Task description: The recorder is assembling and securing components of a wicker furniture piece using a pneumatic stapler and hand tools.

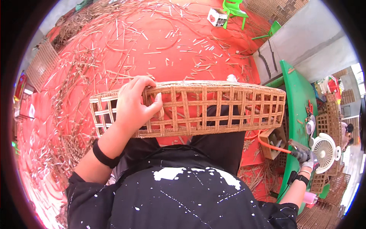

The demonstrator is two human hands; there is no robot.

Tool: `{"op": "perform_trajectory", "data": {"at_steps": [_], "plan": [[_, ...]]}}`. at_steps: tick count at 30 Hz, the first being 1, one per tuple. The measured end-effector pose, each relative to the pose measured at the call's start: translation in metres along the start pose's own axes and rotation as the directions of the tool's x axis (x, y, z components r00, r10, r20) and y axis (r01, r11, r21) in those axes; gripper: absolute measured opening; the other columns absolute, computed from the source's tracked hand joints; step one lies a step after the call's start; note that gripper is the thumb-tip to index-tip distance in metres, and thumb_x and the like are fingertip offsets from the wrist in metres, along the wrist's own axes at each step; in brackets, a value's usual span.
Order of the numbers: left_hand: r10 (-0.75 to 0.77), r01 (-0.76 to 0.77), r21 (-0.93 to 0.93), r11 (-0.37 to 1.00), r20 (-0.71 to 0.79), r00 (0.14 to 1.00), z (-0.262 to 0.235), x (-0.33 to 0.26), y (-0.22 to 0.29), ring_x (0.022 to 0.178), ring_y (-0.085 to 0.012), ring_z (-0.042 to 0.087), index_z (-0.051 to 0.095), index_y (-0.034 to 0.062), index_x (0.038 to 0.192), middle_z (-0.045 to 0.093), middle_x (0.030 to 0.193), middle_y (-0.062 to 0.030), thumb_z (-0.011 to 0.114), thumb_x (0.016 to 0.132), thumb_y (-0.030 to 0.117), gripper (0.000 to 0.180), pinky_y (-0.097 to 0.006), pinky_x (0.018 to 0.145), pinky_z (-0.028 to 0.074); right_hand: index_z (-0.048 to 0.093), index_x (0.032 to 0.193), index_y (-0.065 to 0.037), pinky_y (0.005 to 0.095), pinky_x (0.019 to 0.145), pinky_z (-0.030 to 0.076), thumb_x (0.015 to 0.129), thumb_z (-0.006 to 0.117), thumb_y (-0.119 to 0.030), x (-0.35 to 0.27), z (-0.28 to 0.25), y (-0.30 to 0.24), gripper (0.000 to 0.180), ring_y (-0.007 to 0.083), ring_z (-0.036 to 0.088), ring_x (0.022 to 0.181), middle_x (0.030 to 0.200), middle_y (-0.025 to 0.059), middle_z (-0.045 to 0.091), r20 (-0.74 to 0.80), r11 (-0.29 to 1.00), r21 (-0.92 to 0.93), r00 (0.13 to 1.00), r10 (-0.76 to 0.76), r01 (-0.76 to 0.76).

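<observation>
The red floor (167, 34), strewn with pale strips (152, 52), runs up to the green desk (299, 95) at right. A long woven lattice piece (204, 104) spans the person's legs (228, 145), the left hand (134, 101) clasping its rim near the left end. Beside a white fan (325, 152), the right hand (309, 162) grips a dark tool (300, 153) with an orange hose (272, 147).

The woven frame (185, 110) is light brown, and it shows a pattern of open squares. The tool (302, 155) is dark grey, and its hose (272, 146) is orange. The shirt (183, 204) is black, with white patches, specks and broken lines. The floor covering (152, 63) is red, and the table (296, 101) is green.
</observation>
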State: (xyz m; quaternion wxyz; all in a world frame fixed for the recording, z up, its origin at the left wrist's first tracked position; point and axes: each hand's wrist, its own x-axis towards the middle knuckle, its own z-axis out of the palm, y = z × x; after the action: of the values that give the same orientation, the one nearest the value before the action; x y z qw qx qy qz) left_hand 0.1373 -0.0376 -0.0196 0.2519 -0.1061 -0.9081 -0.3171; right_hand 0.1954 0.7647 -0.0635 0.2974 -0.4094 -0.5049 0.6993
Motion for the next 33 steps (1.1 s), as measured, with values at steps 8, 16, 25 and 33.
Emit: {"op": "perform_trajectory", "data": {"at_steps": [8, 16, 25, 33], "plan": [[-0.003, 0.003, -0.031, 1.000, -0.004, 1.000, 0.001, 0.000, -0.012, 0.079, -0.0281, 0.058, 0.054, 0.0073, 0.087, 0.057, 0.083, -0.0085, 0.069, 0.069, 0.021, 0.027, -0.038, 0.072, 0.045, 0.054, 0.085, -0.010, 0.0268, 0.050, 0.046, 0.082, 0.070, -0.020, -0.158, 0.090, -0.045, 0.020, 0.0109, 0.048, 0.051, 0.064, -0.0009, 0.052, 0.235, 0.980, -0.180, 0.971, -0.046, 0.090], [-0.026, 0.024, 0.033, 0.999, 0.073, 0.997, -0.003, 0.008, -0.001, 0.079, -0.0277, 0.058, 0.053, 0.0071, 0.087, 0.056, 0.082, -0.0081, 0.070, 0.068, 0.027, 0.032, -0.039, 0.072, 0.045, 0.052, 0.106, 0.003, 0.0269, 0.048, 0.044, 0.080, 0.063, -0.014, -0.375, 0.199, -0.056, 0.033, 0.0126, 0.047, 0.048, 0.059, 0.0030, 0.047, 0.639, 0.848, -0.368, 0.767, -0.067, 0.381], [0.003, -0.003, -0.017, 1.000, 0.028, 1.000, -0.006, -0.001, -0.017, 0.077, -0.0286, 0.058, 0.051, 0.0068, 0.087, 0.056, 0.077, -0.0096, 0.068, 0.070, 0.025, 0.030, -0.040, 0.071, 0.044, 0.061, 0.092, -0.001, 0.0235, 0.051, 0.044, 0.078, 0.068, -0.005, -0.529, 0.266, -0.041, 0.017, 0.0103, 0.056, 0.056, 0.067, 0.0049, 0.060, 0.789, 0.514, -0.614, 0.487, 0.375, 0.599], [-0.047, 0.050, -0.046, 0.998, 0.064, 0.997, -0.004, -0.002, -0.020, 0.075, -0.0292, 0.058, 0.051, 0.0057, 0.086, 0.056, 0.075, -0.0107, 0.068, 0.070, 0.023, 0.029, -0.040, 0.069, 0.045, 0.062, 0.104, -0.002, 0.0283, 0.075, 0.049, 0.075, 0.072, -0.005, -0.549, 0.300, 0.004, 0.031, 0.0121, 0.061, 0.083, 0.093, 0.0035, 0.065, 0.894, 0.483, -0.424, 0.271, 0.356, 0.766]]}}
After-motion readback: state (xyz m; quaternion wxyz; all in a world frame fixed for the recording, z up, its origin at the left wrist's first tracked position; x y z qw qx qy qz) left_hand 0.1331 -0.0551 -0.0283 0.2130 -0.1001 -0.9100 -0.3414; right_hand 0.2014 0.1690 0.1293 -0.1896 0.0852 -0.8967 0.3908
